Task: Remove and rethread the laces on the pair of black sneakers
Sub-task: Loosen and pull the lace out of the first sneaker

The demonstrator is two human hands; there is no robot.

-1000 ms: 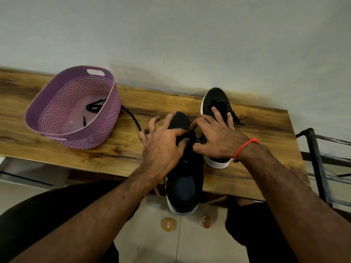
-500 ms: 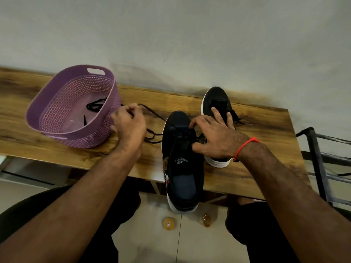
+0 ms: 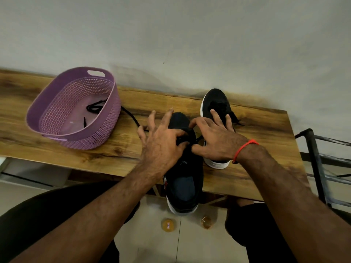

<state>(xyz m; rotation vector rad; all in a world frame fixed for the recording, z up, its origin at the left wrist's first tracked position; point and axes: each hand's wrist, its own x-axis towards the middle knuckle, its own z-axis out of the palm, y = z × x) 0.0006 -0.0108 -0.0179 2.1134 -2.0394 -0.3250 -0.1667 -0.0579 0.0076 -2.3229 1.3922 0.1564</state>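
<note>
A black sneaker (image 3: 183,188) with a white sole lies heel toward me, overhanging the wooden table's front edge. My left hand (image 3: 161,143) is over its lacing area, thumb and forefinger pinching the black lace (image 3: 133,116), whose loose length trails left toward the basket. My right hand (image 3: 214,141) holds the shoe's right side, thumb and forefinger at the eyelets. The second black sneaker (image 3: 216,103) stands behind it near the wall, partly hidden by my right hand.
A purple perforated basket (image 3: 102,130) sits on the wooden table (image 3: 256,177) at left, with another black lace (image 3: 95,107) inside. A dark metal frame (image 3: 315,158) stands right of the table. Two small round yellowish objects (image 3: 168,224) lie on the floor below.
My left hand, which had pulled the lace out left toward the basket, has come back onto the near sneaker's lacing area. My right hand has stayed on the shoe.
</note>
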